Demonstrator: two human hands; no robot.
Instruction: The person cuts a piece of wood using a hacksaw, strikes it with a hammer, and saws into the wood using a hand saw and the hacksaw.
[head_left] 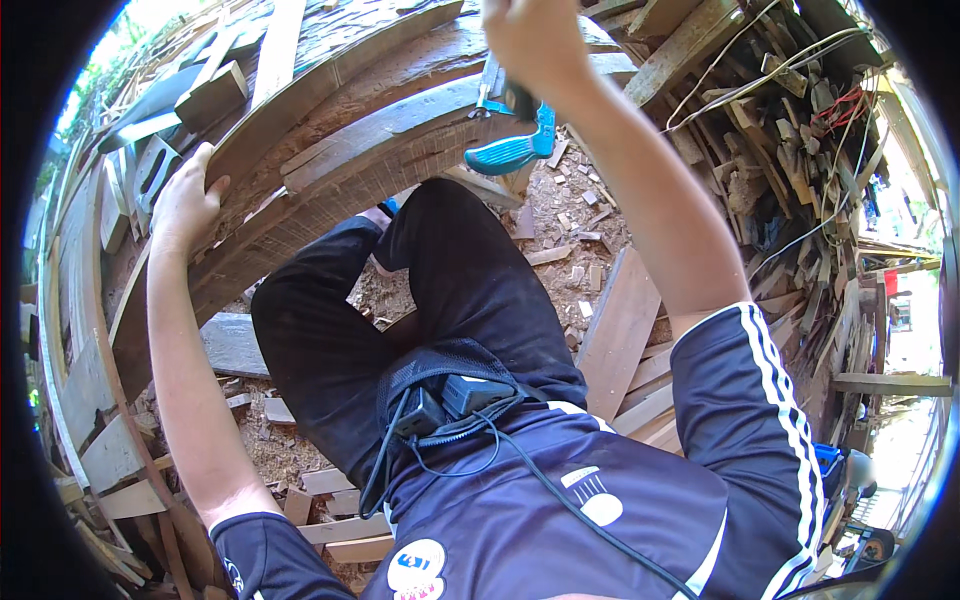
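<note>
Grasping a curved plank (330, 78) by its left end with left hand (186, 203). Reaching with right hand (535, 45) over a blue-handled tool (513, 153), overlapping the near edge of a second beam (400, 150); cannot tell right-hand grip.

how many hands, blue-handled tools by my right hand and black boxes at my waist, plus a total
hands: 2, left hand and right hand
blue-handled tool: 1
black boxes at waist: 2, left box and right box
total: 5
</note>
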